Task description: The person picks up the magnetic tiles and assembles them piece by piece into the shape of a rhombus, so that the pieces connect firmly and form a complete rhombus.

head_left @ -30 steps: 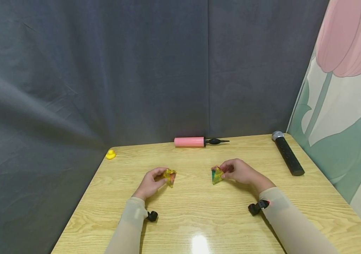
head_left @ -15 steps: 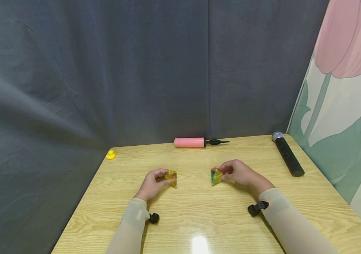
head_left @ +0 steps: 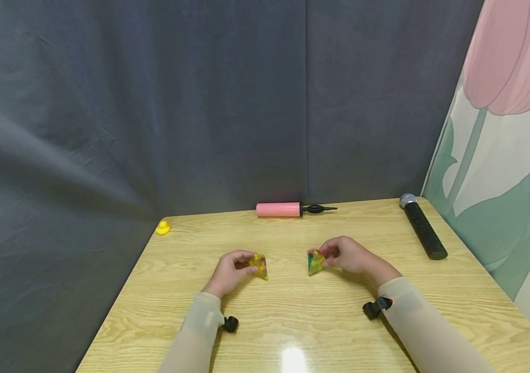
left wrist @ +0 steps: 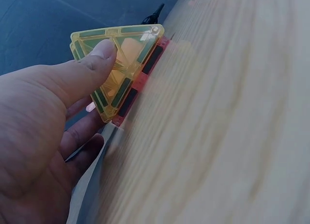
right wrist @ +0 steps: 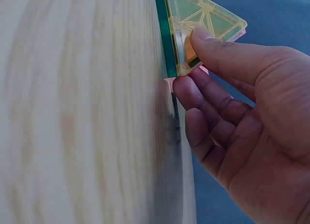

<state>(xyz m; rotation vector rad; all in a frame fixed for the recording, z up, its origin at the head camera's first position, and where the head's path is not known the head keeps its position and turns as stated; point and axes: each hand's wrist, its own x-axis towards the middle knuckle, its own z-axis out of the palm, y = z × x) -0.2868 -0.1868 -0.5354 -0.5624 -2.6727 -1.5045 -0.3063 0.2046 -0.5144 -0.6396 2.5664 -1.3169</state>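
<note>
My left hand (head_left: 230,272) pinches a small cluster of translucent magnetic triangle tiles (head_left: 259,266), yellow on the near face with a red one at the side. In the left wrist view the thumb presses flat on the yellow face (left wrist: 127,67), and the red tile's edge (left wrist: 140,80) lies along the tabletop. Across a gap, my right hand (head_left: 347,254) pinches a similar cluster of magnetic triangle tiles (head_left: 316,263) in yellow, green and pink. In the right wrist view its thumb is on the yellow tile (right wrist: 206,18), beside the green edge (right wrist: 165,37). The fingers behind each cluster are partly hidden.
A pink hand pump (head_left: 277,209) with a black nozzle lies at the back edge of the wooden table (head_left: 288,311). At the back left sits a yellow rubber duck (head_left: 163,228), and a black microphone (head_left: 423,228) lies at the right. A dark curtain (head_left: 227,103) hangs behind.
My left hand has moved its tiles to the right and slightly nearer. The right hand has shifted its tiles a little left and nearer, so the gap between the two clusters is narrower.
</note>
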